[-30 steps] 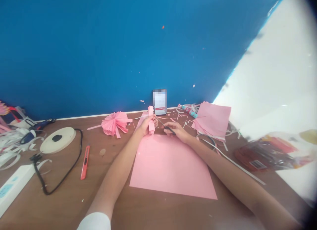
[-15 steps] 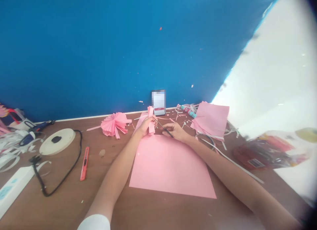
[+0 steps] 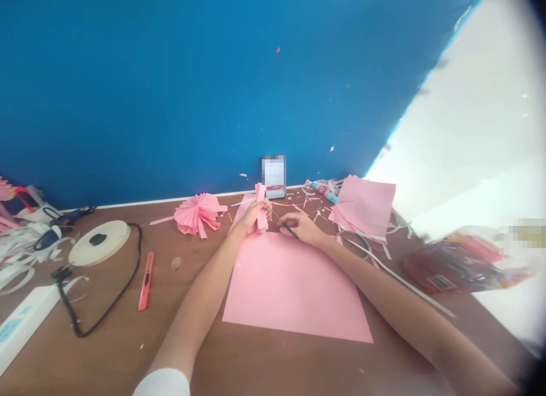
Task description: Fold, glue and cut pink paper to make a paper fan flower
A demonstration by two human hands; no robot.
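Observation:
My left hand (image 3: 251,217) is closed around a narrow folded pink paper (image 3: 260,217), which stands upright in its grip. My right hand (image 3: 302,225) pinches a slim dark tool (image 3: 286,225). The tool's thin tip points up and left, reaching the fingers of my left hand beside the folded paper; its exact kind is too small to make out. Beneath both wrists a large pink sheet (image 3: 294,288) lies flat on the table. To the left of my left hand sits a pleated pink paper fan (image 3: 197,215) with loose strips.
A red utility knife (image 3: 146,281), a round cream disc (image 3: 100,243) with a black cable (image 3: 139,254) and a white power strip (image 3: 25,322) lie left. A phone (image 3: 273,177) leans on the blue wall. Rightward are stacked pink sheets (image 3: 367,205), paper scraps and a plastic bag (image 3: 452,265).
Hardly anything differs. The view has shifted very slightly, and both hands keep the same hold in almost the same place.

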